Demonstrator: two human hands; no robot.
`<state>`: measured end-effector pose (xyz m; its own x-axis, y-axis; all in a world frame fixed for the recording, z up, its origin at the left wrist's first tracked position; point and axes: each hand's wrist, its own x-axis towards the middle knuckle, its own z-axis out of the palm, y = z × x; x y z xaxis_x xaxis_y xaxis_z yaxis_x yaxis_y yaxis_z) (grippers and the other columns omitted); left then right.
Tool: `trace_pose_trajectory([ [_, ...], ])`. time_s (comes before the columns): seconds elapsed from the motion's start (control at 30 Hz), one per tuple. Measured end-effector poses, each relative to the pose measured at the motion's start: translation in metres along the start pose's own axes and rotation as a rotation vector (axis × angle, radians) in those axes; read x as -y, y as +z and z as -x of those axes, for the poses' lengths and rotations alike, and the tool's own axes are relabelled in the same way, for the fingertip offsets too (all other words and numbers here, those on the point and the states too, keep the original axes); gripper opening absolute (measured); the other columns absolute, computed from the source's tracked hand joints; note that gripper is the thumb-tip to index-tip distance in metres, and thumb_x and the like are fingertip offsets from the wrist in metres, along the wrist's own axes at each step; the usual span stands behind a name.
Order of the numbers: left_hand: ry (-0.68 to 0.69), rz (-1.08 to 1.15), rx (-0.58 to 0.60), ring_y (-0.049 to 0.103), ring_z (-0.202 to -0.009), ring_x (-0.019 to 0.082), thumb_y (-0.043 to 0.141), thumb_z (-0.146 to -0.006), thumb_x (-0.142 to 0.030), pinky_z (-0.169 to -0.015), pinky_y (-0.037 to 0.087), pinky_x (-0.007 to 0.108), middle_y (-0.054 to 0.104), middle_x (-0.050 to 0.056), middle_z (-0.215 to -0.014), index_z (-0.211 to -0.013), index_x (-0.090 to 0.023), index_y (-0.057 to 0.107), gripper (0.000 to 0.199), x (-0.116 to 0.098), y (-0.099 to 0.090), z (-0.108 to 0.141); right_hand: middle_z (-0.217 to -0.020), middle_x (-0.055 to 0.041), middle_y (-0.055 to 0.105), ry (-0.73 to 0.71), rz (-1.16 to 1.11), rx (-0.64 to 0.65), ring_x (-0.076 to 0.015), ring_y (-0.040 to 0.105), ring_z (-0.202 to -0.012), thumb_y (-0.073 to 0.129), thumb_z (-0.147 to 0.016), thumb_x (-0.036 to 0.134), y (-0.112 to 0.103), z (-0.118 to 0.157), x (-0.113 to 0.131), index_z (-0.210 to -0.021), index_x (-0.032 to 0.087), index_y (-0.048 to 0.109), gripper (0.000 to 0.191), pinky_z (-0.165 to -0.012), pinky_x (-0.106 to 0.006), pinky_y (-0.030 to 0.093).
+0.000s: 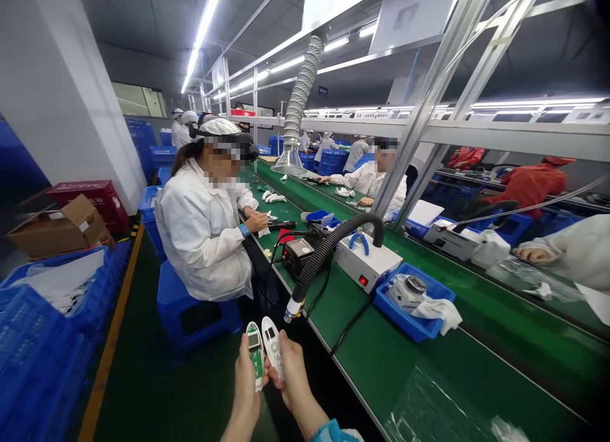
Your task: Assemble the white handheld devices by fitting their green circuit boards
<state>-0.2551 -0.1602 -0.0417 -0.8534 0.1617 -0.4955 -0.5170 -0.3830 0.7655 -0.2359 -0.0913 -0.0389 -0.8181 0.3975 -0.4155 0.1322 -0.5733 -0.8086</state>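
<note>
My left hand (246, 380) is closed around a white housing half with a green circuit board (255, 356) and a small grey display in it. Close beside it, my right hand (293, 372) grips a slim white casing (272, 347) with a dark window and several buttons on its face. Both pieces are held upright, their lower ends near each other. Just above them is the nozzle of a black corrugated hose (314, 270), touching neither piece.
A green workbench (350, 359) runs along my right. On it are a white box with a red switch (369, 261), a dark control unit (305, 254) and a blue tray (414, 324). A co-worker in white (204, 226) sits ahead. Blue crates (38, 359) stand left.
</note>
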Motion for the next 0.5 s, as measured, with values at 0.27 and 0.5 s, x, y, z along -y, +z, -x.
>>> trace_pose_trajectory([
  [0.27, -0.004, -0.049, 0.044, 0.045, -0.036, 0.010, 0.058, -0.070, -0.071, -0.035, 0.029, 0.019, 0.051, -0.003, -0.042, -0.060, -0.015, 0.058, 0.056, 0.008, 0.006, 0.005, -0.039, -0.0005, 0.054, -0.040, -0.007, -0.032, -0.0052, 0.037, -0.025, 0.056, -0.073, 0.068, -0.013, 0.008, 0.003, -0.054, 0.016, 0.053, 0.056, -0.026, -0.015, 0.015],
  [0.5, 0.085, -0.097, 0.097, 0.041, -0.037, 0.007, 0.069, -0.068, -0.062, -0.036, 0.027, 0.017, 0.047, -0.007, -0.044, -0.069, -0.016, 0.059, 0.047, 0.013, 0.017, 0.021, -0.039, 0.0010, 0.051, -0.100, 0.047, -0.058, -0.0054, 0.035, -0.027, 0.050, -0.073, 0.073, -0.023, 0.015, 0.003, -0.054, 0.017, 0.052, 0.060, -0.028, -0.017, 0.015],
])
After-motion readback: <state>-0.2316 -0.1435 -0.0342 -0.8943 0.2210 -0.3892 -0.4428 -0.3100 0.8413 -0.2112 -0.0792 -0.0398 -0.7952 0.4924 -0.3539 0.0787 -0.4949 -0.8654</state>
